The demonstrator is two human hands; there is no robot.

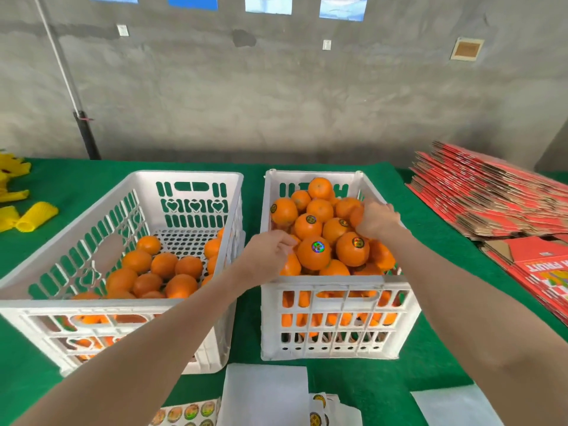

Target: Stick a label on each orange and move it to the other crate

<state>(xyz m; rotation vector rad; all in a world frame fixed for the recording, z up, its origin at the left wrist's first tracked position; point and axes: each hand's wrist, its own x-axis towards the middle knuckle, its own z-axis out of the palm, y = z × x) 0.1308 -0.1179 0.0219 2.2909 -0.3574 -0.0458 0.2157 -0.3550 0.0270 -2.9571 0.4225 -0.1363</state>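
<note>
Two white plastic crates stand side by side on a green cloth. The left crate (196,176) holds a low layer of bare oranges (164,264). The right crate (335,285) is heaped with oranges, several bearing round shiny labels, such as the labelled orange (313,253) at the front. My left hand (270,252) hovers over the right crate's left rim, fingers loosely curled, fingertips against that orange. My right hand (376,219) grips an orange (356,216) on the right side of the heap. Label sheets (190,413) lie at the near edge.
White backing paper (264,395) and more labels (318,408) lie in front of the crates. A stack of flat red cartons (491,195) fills the right side. Yellow foam nets (37,215) lie at far left. A black pole (86,133) leans on the grey wall.
</note>
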